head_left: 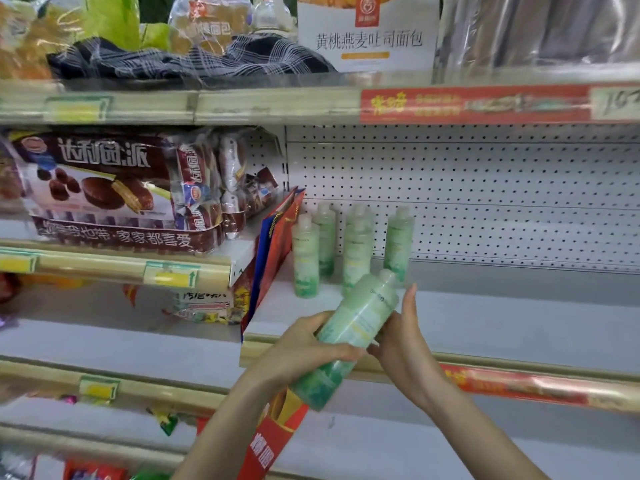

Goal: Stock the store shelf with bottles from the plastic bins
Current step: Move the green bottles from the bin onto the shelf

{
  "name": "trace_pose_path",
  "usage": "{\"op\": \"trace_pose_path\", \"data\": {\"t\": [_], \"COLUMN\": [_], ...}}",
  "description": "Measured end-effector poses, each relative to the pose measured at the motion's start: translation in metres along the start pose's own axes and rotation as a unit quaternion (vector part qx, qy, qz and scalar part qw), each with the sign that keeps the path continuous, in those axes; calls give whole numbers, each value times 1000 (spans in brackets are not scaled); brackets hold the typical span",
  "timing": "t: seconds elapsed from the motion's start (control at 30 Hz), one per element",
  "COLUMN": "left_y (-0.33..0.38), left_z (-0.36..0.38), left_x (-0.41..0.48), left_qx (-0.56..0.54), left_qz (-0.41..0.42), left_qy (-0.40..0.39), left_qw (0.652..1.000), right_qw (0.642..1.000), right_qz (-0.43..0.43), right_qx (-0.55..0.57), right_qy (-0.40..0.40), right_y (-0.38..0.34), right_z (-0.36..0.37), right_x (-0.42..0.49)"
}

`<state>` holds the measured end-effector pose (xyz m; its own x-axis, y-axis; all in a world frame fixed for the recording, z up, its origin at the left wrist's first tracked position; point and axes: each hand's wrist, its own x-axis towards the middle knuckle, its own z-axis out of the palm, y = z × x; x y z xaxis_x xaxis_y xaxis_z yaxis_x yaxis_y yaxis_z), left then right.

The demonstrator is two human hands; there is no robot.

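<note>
Through the head camera, I hold a pale green translucent plastic bottle with a white cap [349, 327] in front of the grey store shelf [485, 317]. It is tilted, with the cap up and to the right and the darker green base down toward me. It hangs over the shelf's front edge and does not touch the shelf.

My left hand [304, 344] grips the bottle's lower half, the fingers [346, 351] curled across its label side. My right hand [401, 337] is on the other side. One straight finger [411, 299] lies up along the bottle near its shoulder and the thumb touches it lower down. The rest of that hand's fingers are hidden behind the bottle.

Further back on the same shelf, a group of matching green bottles [356, 254] stands upright near the white perforated back panel [485, 188]. A red and blue paper gift bag [273, 251] leans just left of them.

On the neighbouring shelf to the left lies a brown plastic pack of chocolate pies [104, 188]. A red promotional strip [519, 382] runs along the shelf's front rail to the right of my hands.
</note>
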<state>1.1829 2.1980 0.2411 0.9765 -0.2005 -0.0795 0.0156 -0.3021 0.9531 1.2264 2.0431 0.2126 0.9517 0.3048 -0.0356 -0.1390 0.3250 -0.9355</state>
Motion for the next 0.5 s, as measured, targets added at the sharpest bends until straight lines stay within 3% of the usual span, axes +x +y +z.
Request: {"op": "trace_pose_path", "data": {"t": [0.2,0.33,0.5], "left_y": [-4,-10,-19], "left_z": [17,27,30], "left_x": [3,7,11], "left_qx": [56,51,111], "left_qz": [3,18,26], "left_qy": [-44,-31,-15], "left_qw": [997,998,993], "right_qw": [998,993,988], "right_qz": [-8,-43,-107], "right_qx": [35,54,-76], "right_qy": [48,91,76], "right_y": [-2,-2,-23], "right_z": [-4,1,-3], "right_x": [-22,-20,-8]}}
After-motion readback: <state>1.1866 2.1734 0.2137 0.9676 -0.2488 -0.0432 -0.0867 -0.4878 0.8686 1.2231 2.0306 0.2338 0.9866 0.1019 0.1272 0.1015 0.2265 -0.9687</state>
